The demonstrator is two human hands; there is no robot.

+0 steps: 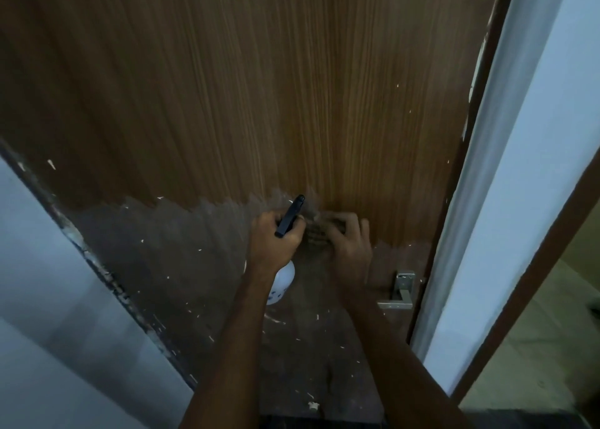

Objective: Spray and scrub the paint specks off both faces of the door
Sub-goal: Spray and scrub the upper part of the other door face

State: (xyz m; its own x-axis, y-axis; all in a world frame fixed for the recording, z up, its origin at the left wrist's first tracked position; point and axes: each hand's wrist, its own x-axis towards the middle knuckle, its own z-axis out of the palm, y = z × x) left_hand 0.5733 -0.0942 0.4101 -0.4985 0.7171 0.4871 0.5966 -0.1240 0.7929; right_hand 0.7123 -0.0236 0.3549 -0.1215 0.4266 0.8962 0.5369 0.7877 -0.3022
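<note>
**Two hands at the boundary of clean and dull wood**

Against the door [292, 87], seen from the head camera looking forward and down, both hands meet near the middle of the panel. Its face is a brown wood-grain veneer with fine vertical streaks. The upper part is warm and bright; the lower part is duller and greyer, and the two meet along a ragged, toothed line that crosses the panel at about the height of the hands. Small white paint specks [194, 311] are scattered over the dull lower area, with a few higher up near the right edge. A larger white fleck [313, 406] sits low on the panel.

The left hand [276, 237] grips a spray bottle [282, 282], fingers curled round its neck; the black trigger head points up and toward the door, and the rounded white body hangs below the wrist. The right hand [349, 243] presses a scrub pad [319, 233], brownish and coarse-looking, flat to the wood just beside the sprayer, its fingers spread over it and bent at the tips. The pad is blurred.

A squared metal lever handle [401, 290] is fixed low at the right edge. That edge [477, 81] carries chipped white smears. Pale bluish-white walls [532, 136] flank the door on both sides, and a dark frame strip [107, 276] with flaking paint runs down the left. Beyond the right wall, a brown trim [532, 272] borders a beige floor [535, 347].
</note>
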